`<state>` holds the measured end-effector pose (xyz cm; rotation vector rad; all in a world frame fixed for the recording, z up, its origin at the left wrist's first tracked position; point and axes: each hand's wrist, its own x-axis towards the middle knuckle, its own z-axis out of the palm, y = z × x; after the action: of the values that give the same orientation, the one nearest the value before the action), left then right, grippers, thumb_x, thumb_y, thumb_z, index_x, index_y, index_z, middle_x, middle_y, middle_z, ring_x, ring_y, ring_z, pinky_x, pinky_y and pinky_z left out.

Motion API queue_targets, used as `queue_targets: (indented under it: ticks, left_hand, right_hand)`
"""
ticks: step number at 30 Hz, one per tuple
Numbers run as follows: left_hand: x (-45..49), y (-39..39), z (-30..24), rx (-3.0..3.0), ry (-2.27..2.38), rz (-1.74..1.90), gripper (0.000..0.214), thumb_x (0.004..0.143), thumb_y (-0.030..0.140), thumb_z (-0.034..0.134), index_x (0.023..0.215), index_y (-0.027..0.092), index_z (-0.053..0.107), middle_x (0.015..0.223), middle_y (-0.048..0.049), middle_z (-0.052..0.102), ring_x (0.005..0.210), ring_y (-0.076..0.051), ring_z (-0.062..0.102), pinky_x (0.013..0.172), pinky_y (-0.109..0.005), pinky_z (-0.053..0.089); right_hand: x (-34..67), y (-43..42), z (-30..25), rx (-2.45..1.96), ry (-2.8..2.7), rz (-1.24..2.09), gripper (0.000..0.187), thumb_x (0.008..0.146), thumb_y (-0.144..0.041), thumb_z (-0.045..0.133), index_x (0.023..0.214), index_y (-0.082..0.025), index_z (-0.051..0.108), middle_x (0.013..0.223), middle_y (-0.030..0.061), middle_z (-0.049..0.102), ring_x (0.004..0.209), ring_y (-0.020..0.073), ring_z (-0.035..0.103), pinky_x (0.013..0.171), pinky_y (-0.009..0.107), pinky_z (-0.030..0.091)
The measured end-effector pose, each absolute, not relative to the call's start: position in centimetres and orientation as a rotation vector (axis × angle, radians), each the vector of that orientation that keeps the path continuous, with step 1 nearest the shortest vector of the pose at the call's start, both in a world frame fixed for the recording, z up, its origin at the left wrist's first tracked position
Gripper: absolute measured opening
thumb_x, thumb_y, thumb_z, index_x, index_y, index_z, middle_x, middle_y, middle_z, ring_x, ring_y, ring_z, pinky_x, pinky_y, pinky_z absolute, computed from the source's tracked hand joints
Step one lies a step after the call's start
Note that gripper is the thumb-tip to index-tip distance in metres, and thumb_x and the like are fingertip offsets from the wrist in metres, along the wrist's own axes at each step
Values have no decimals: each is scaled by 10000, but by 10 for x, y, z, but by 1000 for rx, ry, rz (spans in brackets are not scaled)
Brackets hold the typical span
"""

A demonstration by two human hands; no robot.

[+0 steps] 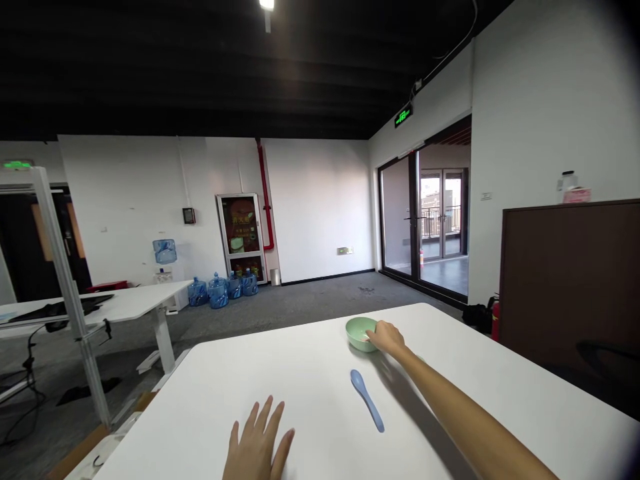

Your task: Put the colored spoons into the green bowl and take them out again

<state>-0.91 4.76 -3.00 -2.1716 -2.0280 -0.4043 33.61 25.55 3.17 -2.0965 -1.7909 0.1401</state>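
A light green bowl [356, 333] sits upright near the far edge of the white table [300, 373]. My right hand [389, 338] is closed on the bowl's right rim, with the thumb reaching inside and the other fingers hidden behind the wall. Between my two hands lies a blue spoon [367, 401], its rounded end pointing toward the bowl; neither hand touches it. Low in the view, my left hand [257, 440] is open over the near part of the table, fingers spread and holding nothing.
A second white table [150, 298] with a metal post [63, 267] stands to the left. Several blue water bottles [219, 292] are on the floor by the back wall. At right is a dark brown cabinet [565, 267], and behind are glass doors [425, 213].
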Motion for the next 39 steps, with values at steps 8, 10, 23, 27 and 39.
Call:
queue_targets:
  ticks: [8,10,23,27,39]
  left_hand:
    - [-5,48,-31,-2180,-2002,-433,534,1012,442,392,1518,343,529,1621,-58,521,1526,-341,434,1197,-634,402]
    - [-2,46,-27,-2183,-2002,-423,538,1012,439,387,1520,332,529,1623,-60,516,1526,-345,433,1197,-639,401]
    - [1,47,-29,-2209,-1981,-428,550,1011,439,377,1538,340,501,1639,-49,491,1533,-343,422,1203,-644,387]
    - [3,47,-26,-2213,-1973,-437,550,1013,437,369,1537,336,503,1641,-51,487,1533,-343,421,1202,-644,386]
    - [3,48,-25,-2207,-1964,-379,546,1024,443,358,1532,320,513,1632,-63,498,1527,-353,426,1190,-643,411]
  right_hand:
    - [353,192,18,-1840,-1860,48,524,1050,-449,380,1345,-129,670,1362,183,689,1255,287,640,1013,348,461]
    - [355,171,9,-1747,-1891,64,519,1051,-445,380,1408,-174,641,1470,157,630,1368,285,567,1102,364,425]
    - [358,94,-34,-1778,-1942,218,691,1020,-568,360,1569,-176,510,1693,100,371,1597,289,278,1274,462,318]
    - [357,90,-38,-1792,-1940,232,685,1020,-572,362,1557,-180,527,1691,92,379,1591,293,294,1274,455,323]
    - [350,151,5,-1669,-1921,-7,491,1046,-439,384,1305,-183,713,1228,137,733,1209,297,624,1029,363,460]
